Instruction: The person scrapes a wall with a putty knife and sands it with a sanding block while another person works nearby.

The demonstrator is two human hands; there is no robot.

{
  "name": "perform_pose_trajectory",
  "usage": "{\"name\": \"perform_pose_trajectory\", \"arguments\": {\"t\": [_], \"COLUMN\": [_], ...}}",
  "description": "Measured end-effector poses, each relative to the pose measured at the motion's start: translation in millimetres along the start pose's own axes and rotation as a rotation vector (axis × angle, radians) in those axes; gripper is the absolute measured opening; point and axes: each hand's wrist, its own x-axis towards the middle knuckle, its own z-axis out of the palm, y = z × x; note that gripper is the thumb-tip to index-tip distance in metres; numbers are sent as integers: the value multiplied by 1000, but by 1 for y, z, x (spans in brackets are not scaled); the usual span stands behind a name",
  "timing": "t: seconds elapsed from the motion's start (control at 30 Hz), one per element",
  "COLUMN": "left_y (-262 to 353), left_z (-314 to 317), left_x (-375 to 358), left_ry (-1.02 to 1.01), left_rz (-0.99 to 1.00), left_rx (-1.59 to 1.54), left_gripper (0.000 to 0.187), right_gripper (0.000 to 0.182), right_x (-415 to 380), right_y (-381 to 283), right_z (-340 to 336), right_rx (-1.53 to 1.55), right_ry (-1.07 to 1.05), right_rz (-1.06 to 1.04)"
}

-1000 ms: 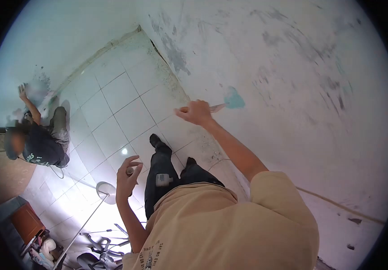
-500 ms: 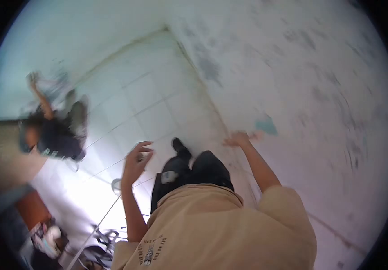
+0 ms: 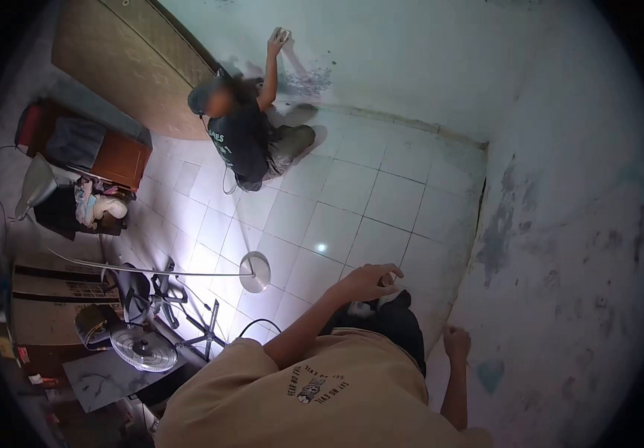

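My left hand (image 3: pixel 369 284) is in front of my body, above my dark trousers (image 3: pixel 404 328). Its fingers are bent around a small thing that I cannot make out. My right hand (image 3: pixel 456 343) hangs low beside the stained right wall (image 3: pixel 553 299), its fingers loosely bent and nothing seen in them. Near it on the wall is a blue-green patch (image 3: pixel 490 376). Farther off, a co-worker (image 3: pixel 243 142) in a dark shirt and cap crouches on the floor. The co-worker's raised hand (image 3: pixel 280 37) holds a small pale block at the back wall (image 3: pixel 411 60).
A mattress (image 3: pixel 135 60) leans behind the co-worker. On the left are a brown cabinet (image 3: pixel 124 160) and a pile of cloths (image 3: pixel 98 205). A fan (image 3: pixel 142 347), a chair base (image 3: pixel 206 332) and a round metal stand base (image 3: pixel 254 272) stand on the tiled floor (image 3: pixel 344 194).
My view has turned left, bringing the co-worker, fan and furniture into clearer sight. My left hand is now across my body. My right hand has dropped, its fingers less stretched.
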Motion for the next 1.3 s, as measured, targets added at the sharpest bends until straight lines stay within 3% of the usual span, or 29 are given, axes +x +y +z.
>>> {"name": "perform_pose_trajectory", "arguments": {"t": [0.1,0.17,0.23,0.37,0.43,0.53,0.67,0.73,0.87,0.93,1.0,1.07,1.1,1.17,1.3], "left_y": [16,18,25,28,30,23,38,38,26,36,79,93,108,120,50], "left_z": [8,14,19,30,33,43,39,35,33,14,-19,-48,-62,-89,-125], "left_x": [4,11,11,9,4,4,-10,-19,-41,-60,-93,-121,-137,-147,-117], "left_ry": [32,31,39,52,70,72,90,101,157,220,267,390,490,692,1033], "left_rz": [72,110,88,2,-25,19,-3,-14,-66,-30,15,248,225,254,315], "left_rx": [37,11,6,0,4,-50,-97,-93,-96,-50,-221,-269,-316,-376,-211], "left_gripper": [34,34,34,35,36,36,37,37,37,38,37,41,43,48,46], "right_gripper": [45,40,39,45,48,53,51,47,40,37,29,25,25,24,23], "right_x": [-6,-14,-13,35,66,98,144,158,155,129,58,-2,-17,-35,-15], "right_y": [45,61,55,85,81,44,-27,-57,-104,-145,-196,-230,-242,-263,-310], "right_z": [2,21,30,85,96,86,68,59,25,-15,-107,-178,-193,-209,-155], "right_rx": [-107,-156,-131,-118,29,40,180,355,409,499,789,870,863,848,880], "right_ry": [92,70,-110,-177,-422,-212,-271,-207,-164,-243,-481,-634,-639,-566,-651], "right_rz": [84,-163,-114,-173,-79,-292,-250,-285,-346,-287,-447,-624,-618,-1022,-869]}}
